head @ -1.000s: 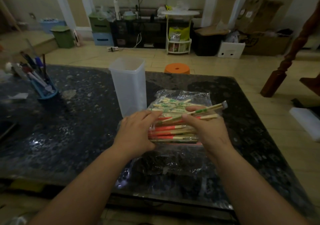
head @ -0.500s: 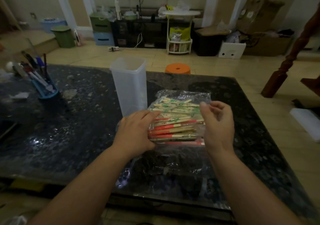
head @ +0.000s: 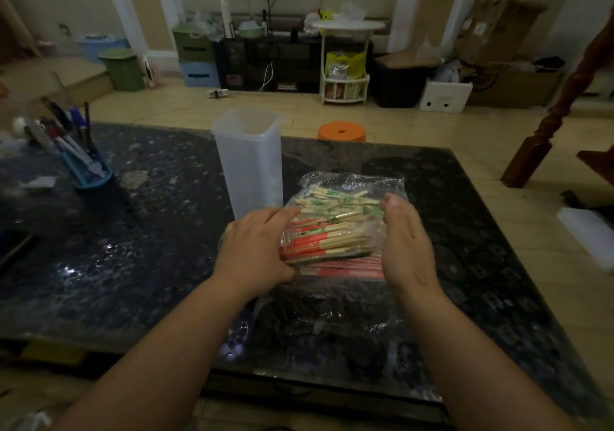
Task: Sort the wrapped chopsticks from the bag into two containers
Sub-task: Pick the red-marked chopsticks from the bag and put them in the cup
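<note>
- Blue holder, 10 o'clock of the bag: pens.
- Clear container, 11 o'clock: looks empty.
- Left hand, fingers straight, presses the bag's 9 o'clock end.
- Wrapped chopsticks lie bagged on the table, running 9 to 3 o'clock.
- Right hand, flat and empty, flanks the 3 o'clock end.
</note>
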`<state>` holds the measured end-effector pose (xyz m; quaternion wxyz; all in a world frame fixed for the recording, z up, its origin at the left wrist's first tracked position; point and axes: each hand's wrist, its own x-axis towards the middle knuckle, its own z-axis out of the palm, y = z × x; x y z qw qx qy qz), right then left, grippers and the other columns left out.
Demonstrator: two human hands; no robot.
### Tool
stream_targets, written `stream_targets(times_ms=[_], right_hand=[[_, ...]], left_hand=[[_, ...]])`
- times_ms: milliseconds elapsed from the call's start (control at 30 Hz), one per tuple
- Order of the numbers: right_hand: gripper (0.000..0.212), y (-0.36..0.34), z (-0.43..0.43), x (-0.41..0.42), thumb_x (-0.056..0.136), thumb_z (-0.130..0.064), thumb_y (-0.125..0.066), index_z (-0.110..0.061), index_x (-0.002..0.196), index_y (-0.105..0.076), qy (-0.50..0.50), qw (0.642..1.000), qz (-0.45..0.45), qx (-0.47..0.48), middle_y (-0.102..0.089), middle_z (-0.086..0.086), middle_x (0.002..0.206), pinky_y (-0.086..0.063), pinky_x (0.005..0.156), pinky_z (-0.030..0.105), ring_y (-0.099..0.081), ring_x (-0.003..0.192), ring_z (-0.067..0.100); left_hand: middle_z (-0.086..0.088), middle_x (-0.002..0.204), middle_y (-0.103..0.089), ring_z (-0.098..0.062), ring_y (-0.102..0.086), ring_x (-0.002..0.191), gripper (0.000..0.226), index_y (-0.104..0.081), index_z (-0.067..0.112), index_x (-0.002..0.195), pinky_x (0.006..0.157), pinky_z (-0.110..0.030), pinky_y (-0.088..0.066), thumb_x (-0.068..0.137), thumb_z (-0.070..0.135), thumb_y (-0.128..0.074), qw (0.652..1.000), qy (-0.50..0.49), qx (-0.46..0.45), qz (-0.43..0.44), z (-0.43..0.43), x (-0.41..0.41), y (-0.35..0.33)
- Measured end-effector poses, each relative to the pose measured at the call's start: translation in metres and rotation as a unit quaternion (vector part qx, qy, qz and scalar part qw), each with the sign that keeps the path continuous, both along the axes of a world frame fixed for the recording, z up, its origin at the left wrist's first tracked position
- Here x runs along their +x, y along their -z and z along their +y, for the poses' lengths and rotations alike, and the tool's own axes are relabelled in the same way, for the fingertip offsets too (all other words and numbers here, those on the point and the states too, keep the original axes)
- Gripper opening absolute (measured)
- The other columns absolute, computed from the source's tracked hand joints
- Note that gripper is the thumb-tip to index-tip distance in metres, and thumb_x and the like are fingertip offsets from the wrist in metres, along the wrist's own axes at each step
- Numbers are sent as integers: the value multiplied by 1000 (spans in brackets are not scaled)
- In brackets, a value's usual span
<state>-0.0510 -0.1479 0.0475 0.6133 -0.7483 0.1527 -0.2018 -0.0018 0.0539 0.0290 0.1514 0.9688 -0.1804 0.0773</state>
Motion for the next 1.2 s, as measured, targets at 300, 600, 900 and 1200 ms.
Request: stream_targets(times_ms=[300,600,900,1200], right_hand=[[15,7,-20,4,88,-11,-57,-25,89,-61,-8,997,50,-53,-67,1,86,-56,72,42,-65,77,18],[25,4,-2,-8,89,-5,-54,-21,86,-74,-370,853,265,-256,-68,-9,75,-52,70,26,-64,74,10],[27,32,10,-12,89,-15,-49,-10,109,-66,-334,758,370,-421,-64,13,117,-43,77,27,-61,105,28],[56,45,6,-15,95,-20,-43,-7,149,-35,-279,707,403,-510,-14,14,162,-31,115,43,-25,145,30]], left_hand=[[7,144,-47,-20,-43,130,107,-29,39,151,107,-43,-33,62,55,-86,997,-69,-12,17,3,1,-7],[6,145,-47,-21,-42,132,109,-31,39,151,108,-44,-33,60,52,-89,995,-93,-31,32,6,2,-9],[6,144,-46,-21,-42,132,108,-29,39,151,109,-46,-32,61,52,-88,995,-90,-33,38,5,2,-9],[6,146,-45,-20,-41,133,111,-27,38,153,111,-45,-30,62,51,-88,995,-79,-27,50,1,-1,-10]])
